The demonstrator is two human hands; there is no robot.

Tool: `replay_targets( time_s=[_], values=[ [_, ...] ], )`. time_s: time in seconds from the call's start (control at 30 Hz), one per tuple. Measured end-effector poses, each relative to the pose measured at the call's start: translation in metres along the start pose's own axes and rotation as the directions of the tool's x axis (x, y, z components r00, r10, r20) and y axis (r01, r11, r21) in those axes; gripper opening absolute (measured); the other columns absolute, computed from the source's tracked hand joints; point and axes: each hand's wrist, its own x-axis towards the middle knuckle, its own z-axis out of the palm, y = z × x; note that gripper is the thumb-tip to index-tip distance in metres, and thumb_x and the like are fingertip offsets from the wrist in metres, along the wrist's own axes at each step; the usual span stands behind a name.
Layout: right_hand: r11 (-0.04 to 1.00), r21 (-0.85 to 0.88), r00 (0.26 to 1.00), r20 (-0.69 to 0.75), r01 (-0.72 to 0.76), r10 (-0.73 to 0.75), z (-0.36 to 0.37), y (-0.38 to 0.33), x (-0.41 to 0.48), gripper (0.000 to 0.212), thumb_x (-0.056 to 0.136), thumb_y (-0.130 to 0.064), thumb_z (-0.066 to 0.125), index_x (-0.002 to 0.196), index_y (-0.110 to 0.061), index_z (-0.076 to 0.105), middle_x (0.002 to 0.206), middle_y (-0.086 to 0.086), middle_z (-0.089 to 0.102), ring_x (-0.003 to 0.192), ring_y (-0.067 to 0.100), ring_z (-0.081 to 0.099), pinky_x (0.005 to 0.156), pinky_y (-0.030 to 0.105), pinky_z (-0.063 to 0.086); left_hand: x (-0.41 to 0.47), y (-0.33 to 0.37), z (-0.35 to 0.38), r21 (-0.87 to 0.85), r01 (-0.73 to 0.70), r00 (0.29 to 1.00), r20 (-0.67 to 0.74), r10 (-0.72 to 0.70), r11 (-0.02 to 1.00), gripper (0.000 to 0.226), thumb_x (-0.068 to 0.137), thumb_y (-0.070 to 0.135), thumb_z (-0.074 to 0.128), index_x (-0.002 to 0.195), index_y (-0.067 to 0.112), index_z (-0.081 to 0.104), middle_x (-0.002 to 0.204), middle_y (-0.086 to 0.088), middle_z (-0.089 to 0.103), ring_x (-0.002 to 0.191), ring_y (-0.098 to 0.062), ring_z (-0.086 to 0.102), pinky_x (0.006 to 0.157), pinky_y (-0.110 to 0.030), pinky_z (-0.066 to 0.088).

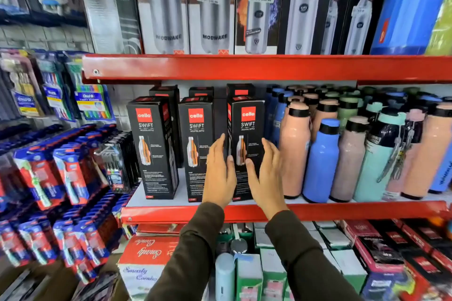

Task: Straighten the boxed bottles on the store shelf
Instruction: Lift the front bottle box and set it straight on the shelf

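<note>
Three black boxed bottles stand upright in a front row on the middle red shelf (pixel 171 211): a left box (pixel 152 146), a middle box (pixel 195 134) and a right box (pixel 247 129). More black boxes stand behind them. My left hand (pixel 219 173) lies flat against the left side of the right box, partly covering the middle box. My right hand (pixel 266 173) is on that box's right side, thumb across its front. Both hands clasp the right box between them, fingers extended.
Loose bottles in pink (pixel 293 151), blue (pixel 321 161) and teal (pixel 376 161) crowd the shelf directly right of the boxes. Taller boxed steel bottles (pixel 210 7) fill the upper shelf. Toothbrush packs (pixel 68 173) hang at left. Cartons (pixel 146 252) sit below.
</note>
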Motion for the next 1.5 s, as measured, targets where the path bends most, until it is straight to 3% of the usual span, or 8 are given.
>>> replay_targets(
  time_s=[0.23, 0.37, 0.43, 0.63, 0.77, 0.9, 1.13, 1.5],
  values=[
    [0.877, 0.267, 0.897, 0.312, -0.4, 0.314, 0.017, 0.031, -0.002, 0.051, 0.103, -0.016, 0.042, 0.152, -0.018, 0.03, 0.153, 0.001, 0.041, 0.142, 0.014, 0.036, 0.119, 0.032, 0.028, 0.0, -0.016, 0.03, -0.423, 0.557, 0.829, 0.238, -0.506, 0.714, 0.047, 0.107, 0.03, 0.027, 0.153, 0.022, 0.025, 0.158, 0.004, 0.034, 0.143, -0.001, 0.032, 0.122, -0.027, 0.024],
    [0.848, 0.284, 0.873, 0.343, -0.447, 0.346, 0.022, 0.041, -0.005, 0.046, 0.102, -0.012, 0.043, 0.147, -0.021, 0.037, 0.133, -0.007, 0.051, 0.132, 0.018, 0.049, 0.106, 0.028, 0.039, 0.006, -0.03, 0.048, -0.603, 0.586, 0.795, 0.302, -0.525, 0.541, 0.029, 0.108, 0.028, 0.019, 0.121, 0.039, 0.041, 0.083, 0.03, 0.073, 0.077, 0.018, 0.067, 0.062, -0.003, 0.051],
    [0.843, 0.303, 0.878, 0.337, -0.444, 0.341, 0.024, 0.04, -0.007, 0.046, 0.101, -0.012, 0.044, 0.146, -0.021, 0.037, 0.135, -0.005, 0.052, 0.132, 0.018, 0.05, 0.109, 0.034, 0.041, 0.008, -0.033, 0.051, -0.622, 0.607, 0.773, 0.32, -0.547, 0.495, 0.027, 0.108, 0.029, 0.019, 0.128, 0.039, 0.034, 0.074, 0.029, 0.073, 0.069, 0.015, 0.068, 0.056, -0.005, 0.051],
    [0.825, 0.367, 0.89, 0.327, -0.43, 0.318, 0.023, 0.044, -0.013, 0.056, 0.097, -0.014, 0.056, 0.148, -0.025, 0.035, 0.143, 0.0, 0.052, 0.134, 0.015, 0.049, 0.114, 0.047, 0.041, 0.011, -0.037, 0.052, -0.504, 0.683, 0.723, 0.367, -0.585, 0.528, 0.043, 0.105, 0.042, 0.025, 0.146, 0.034, 0.038, 0.124, 0.001, 0.067, 0.097, -0.003, 0.069, 0.071, -0.017, 0.054],
    [0.874, 0.35, 0.932, 0.258, -0.336, 0.255, 0.016, 0.046, -0.008, 0.078, 0.082, -0.013, 0.074, 0.145, -0.036, 0.035, 0.138, -0.009, 0.055, 0.13, 0.008, 0.051, 0.111, 0.041, 0.044, 0.014, -0.032, 0.053, -0.577, 0.637, 0.761, 0.366, -0.536, 0.511, 0.045, 0.106, 0.035, 0.024, 0.151, 0.031, 0.029, 0.143, 0.005, 0.05, 0.11, 0.011, 0.059, 0.085, -0.009, 0.051],
    [0.918, 0.313, 0.96, 0.21, -0.244, 0.184, 0.011, 0.042, 0.007, 0.103, 0.06, -0.023, 0.088, 0.147, -0.031, 0.034, 0.143, -0.01, 0.053, 0.134, 0.012, 0.048, 0.11, 0.045, 0.043, 0.021, -0.018, 0.049, -0.585, 0.63, 0.764, 0.349, -0.543, 0.51, 0.052, 0.105, 0.038, 0.031, 0.155, 0.031, 0.021, 0.16, 0.002, 0.029, 0.148, -0.018, 0.029, 0.123, -0.042, 0.024],
    [0.913, 0.314, 0.959, 0.192, -0.261, 0.208, 0.006, 0.045, 0.017, 0.101, 0.053, -0.046, 0.088, 0.14, -0.04, 0.037, 0.134, -0.016, 0.057, 0.128, 0.008, 0.052, 0.106, 0.045, 0.048, 0.022, -0.004, 0.051, -0.471, 0.652, 0.746, 0.262, -0.612, 0.594, 0.058, 0.103, 0.038, 0.04, 0.156, 0.026, 0.019, 0.159, -0.004, 0.02, 0.151, -0.021, 0.013, 0.125, -0.044, 0.012],
    [0.911, 0.31, 0.91, 0.39, -0.271, 0.138, 0.001, 0.057, 0.015, 0.109, 0.081, -0.012, 0.075, 0.157, -0.033, 0.0, 0.162, -0.008, 0.023, 0.148, 0.01, 0.026, 0.122, 0.036, 0.026, 0.01, -0.017, 0.051, -0.522, 0.51, 0.825, 0.072, -0.56, 0.684, 0.028, 0.101, 0.005, 0.042, 0.125, 0.018, 0.042, 0.125, -0.002, 0.054, 0.115, -0.009, 0.053, 0.093, -0.008, 0.039]
  ],
)
